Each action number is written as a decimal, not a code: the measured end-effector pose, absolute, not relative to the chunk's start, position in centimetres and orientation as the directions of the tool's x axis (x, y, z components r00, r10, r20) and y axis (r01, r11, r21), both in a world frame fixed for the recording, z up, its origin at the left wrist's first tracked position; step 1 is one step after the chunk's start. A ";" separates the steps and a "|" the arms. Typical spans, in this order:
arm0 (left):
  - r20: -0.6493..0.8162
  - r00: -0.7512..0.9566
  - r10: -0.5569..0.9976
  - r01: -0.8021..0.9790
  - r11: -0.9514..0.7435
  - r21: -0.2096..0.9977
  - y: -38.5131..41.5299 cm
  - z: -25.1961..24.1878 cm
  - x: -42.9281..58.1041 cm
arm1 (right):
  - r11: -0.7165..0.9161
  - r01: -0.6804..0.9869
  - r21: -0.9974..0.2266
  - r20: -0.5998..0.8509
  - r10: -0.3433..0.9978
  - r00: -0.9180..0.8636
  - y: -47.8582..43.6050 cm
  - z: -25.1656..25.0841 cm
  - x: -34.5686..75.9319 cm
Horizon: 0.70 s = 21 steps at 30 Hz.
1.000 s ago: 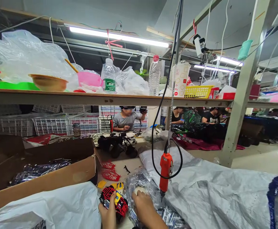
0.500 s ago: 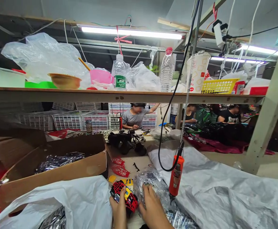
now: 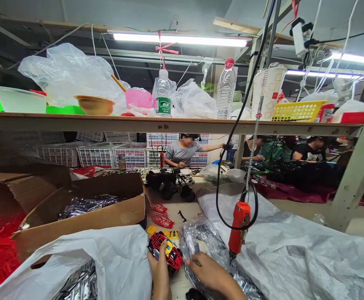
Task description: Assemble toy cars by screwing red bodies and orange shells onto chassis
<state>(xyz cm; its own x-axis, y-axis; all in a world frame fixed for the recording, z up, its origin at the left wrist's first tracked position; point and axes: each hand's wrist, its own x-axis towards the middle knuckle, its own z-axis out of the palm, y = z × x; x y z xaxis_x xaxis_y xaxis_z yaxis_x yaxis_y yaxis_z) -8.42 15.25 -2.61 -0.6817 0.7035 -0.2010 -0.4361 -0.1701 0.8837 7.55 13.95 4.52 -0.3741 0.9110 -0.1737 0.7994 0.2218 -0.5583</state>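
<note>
My left hand (image 3: pixel 160 268) is wrapped round a toy car (image 3: pixel 169 249) with a red cage frame, a yellow body part and black showing beneath. Just right of it, my right hand (image 3: pixel 209 271) is at the edge of a clear plastic bag (image 3: pixel 200 227) of shiny silvery parts. Its thumb and fingertips are drawn together; what is between them, if anything, is too small to name. A red electric screwdriver (image 3: pixel 239 229) hangs tip down on a spring just beyond the right hand. Yellow car body parts (image 3: pixel 173 234) lie behind the toy car.
Red frame pieces (image 3: pixel 161 216) and a small black part (image 3: pixel 182 215) lie farther back. At left stand a cardboard box (image 3: pixel 106 216) and a white bag (image 3: pixel 119 254) of silvery parts. White sheeting (image 3: pixel 310 250) covers the right side. A loaded shelf (image 3: pixel 200 123) crosses overhead; co-workers sit beyond.
My right hand has drawn back from over the clear bag, its fingers now more curled together. The toy car stays in my left hand. The view has swung slightly left.
</note>
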 end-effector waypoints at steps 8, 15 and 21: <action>-0.237 -0.624 0.744 -0.489 -0.137 0.861 14.5 -1.9 -8.3 | 0.192 0.825 -0.532 -0.041 0.967 -0.252 13.3 4.1 6.6; -0.308 -0.584 0.751 -0.508 -0.042 0.860 14.4 -1.2 -8.3 | 0.232 0.771 -0.593 0.160 0.973 -0.169 12.9 4.6 6.4; -0.209 -0.617 0.759 -0.440 -0.113 0.891 14.2 -0.5 -7.6 | 0.284 0.745 -0.603 0.204 0.958 -0.200 11.5 4.1 7.0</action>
